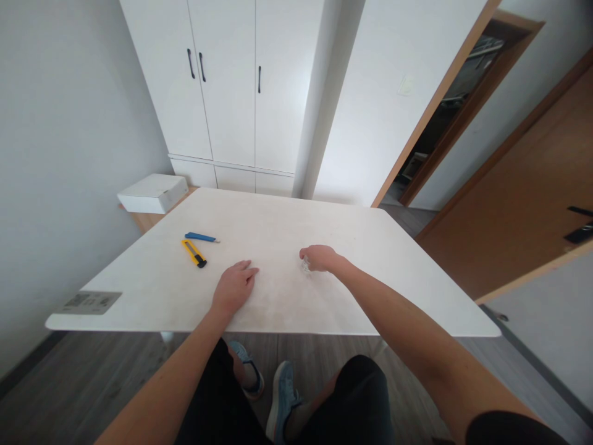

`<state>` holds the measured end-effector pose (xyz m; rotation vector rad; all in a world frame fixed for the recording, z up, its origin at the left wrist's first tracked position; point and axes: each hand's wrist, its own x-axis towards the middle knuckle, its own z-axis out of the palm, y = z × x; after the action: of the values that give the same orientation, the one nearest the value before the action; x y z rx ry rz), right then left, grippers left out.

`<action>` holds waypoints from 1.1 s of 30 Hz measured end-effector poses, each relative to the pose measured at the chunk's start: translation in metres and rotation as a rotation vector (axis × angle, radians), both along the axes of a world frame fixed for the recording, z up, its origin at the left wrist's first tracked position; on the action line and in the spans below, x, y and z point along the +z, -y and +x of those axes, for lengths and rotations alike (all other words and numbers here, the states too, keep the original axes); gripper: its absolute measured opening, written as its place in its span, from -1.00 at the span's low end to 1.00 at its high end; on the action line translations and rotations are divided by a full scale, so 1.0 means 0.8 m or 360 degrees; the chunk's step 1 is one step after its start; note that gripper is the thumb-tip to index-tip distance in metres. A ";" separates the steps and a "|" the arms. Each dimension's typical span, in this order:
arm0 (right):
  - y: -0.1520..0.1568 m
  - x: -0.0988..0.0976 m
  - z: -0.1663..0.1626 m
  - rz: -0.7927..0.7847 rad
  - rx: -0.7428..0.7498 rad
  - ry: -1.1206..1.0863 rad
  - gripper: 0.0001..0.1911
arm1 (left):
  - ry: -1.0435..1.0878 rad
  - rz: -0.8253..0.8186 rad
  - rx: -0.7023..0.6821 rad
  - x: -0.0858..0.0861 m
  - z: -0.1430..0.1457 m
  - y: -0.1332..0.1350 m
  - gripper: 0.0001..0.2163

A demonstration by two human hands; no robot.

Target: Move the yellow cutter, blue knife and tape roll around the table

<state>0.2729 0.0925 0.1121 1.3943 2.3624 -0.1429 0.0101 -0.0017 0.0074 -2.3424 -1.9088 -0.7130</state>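
Note:
My right hand (319, 258) is closed just above the white table (278, 216), gripping a small clear, shiny object (306, 264) whose kind I cannot make out. Part of that object is hidden by the fingers. My left hand (235, 286) rests flat on the tabletop near its front edge, fingers stretched out and holding nothing. To the left of it lie a yellow utility knife (191, 250) with a black end and, just behind that, a slim blue utility knife (200, 237).
A grey printed label (91, 303) is on the table's front left corner. Beyond the left edge, a white box (155, 191) sits on a wooden surface. White cupboards (231, 111) stand behind the table, and a brown door (519, 185) is at the right.

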 end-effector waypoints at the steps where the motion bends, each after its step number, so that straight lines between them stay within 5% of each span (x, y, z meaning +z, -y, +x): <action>1: 0.000 0.000 0.000 0.0003 0.0001 0.0002 -0.48 | -0.0006 -0.0002 0.0001 0.000 0.000 0.000 -0.63; 33: -0.012 -0.030 0.009 0.0048 0.0014 -0.0035 -0.52 | 0.0031 -0.0022 -0.0015 -0.001 -0.002 -0.001 -0.63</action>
<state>0.2797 0.1024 0.0881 1.4035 2.3980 -0.1213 0.0088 -0.0011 0.0067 -2.3625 -1.9179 -0.7281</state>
